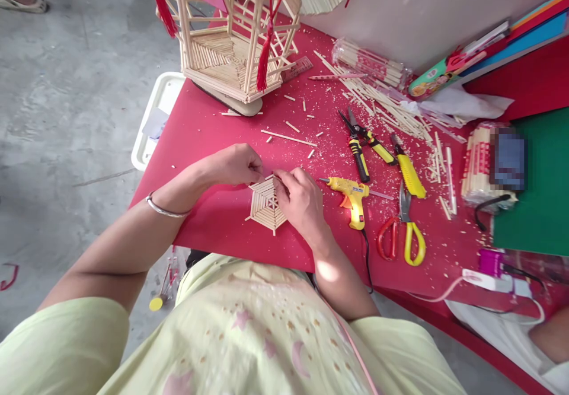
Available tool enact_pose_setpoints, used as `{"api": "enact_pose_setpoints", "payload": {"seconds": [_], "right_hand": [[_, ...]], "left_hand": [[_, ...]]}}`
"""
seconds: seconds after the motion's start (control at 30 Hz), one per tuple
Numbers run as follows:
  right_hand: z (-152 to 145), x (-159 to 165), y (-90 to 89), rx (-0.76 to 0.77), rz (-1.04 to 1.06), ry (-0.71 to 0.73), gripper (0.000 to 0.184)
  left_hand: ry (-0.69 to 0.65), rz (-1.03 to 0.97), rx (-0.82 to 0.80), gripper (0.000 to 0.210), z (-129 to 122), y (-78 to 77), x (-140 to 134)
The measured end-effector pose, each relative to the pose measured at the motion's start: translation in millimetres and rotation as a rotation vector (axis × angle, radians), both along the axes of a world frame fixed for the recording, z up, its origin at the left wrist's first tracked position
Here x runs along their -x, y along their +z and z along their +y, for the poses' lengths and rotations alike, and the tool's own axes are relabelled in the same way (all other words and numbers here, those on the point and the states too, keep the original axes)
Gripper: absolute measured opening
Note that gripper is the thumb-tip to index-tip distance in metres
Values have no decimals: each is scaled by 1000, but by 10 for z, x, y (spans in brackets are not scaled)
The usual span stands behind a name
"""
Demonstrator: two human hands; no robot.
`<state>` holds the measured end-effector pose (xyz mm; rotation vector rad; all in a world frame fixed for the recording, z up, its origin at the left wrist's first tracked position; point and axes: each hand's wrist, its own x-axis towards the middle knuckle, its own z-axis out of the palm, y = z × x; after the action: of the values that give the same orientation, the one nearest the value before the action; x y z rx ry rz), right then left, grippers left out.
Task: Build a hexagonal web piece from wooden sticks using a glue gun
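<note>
A small hexagonal panel of pale wooden sticks, laid in rings like a web, rests on the red tabletop in front of me. My left hand is closed, its fingertips pinched at the panel's upper edge; what sits between them is too small to make out. Over the panel's right side curl the fingers of my right hand, gripping its upper right edge and hiding part of it. Just right of that hand lies a yellow hot glue gun with its nozzle pointing left.
A stick-built pavilion with red tassels stands at the back left. To the right lie black-and-yellow cutters, a yellow utility knife and scissors. Loose sticks, scraps, stick packs and a power strip surround them.
</note>
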<state>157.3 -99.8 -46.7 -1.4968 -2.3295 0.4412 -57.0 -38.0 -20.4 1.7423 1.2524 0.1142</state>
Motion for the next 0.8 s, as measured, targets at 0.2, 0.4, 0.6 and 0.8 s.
{"api": "enact_pose_setpoints", "payload": {"seconds": [0.2,0.4,0.6,0.8], "right_hand": [[2,5,11,-2,-22,6,33],[-6,10,12,8,-17,4,33],[-7,9,11,11,-8,3,33],[-1,16,15,11,-2,5,34]], "left_hand": [[-4,16,8,17,-5,19,9],[-25,2,12,15,-4,15,24],[-43,17,19,16,-3,17,24],[-36,21,15,16,-4,36,15]]}}
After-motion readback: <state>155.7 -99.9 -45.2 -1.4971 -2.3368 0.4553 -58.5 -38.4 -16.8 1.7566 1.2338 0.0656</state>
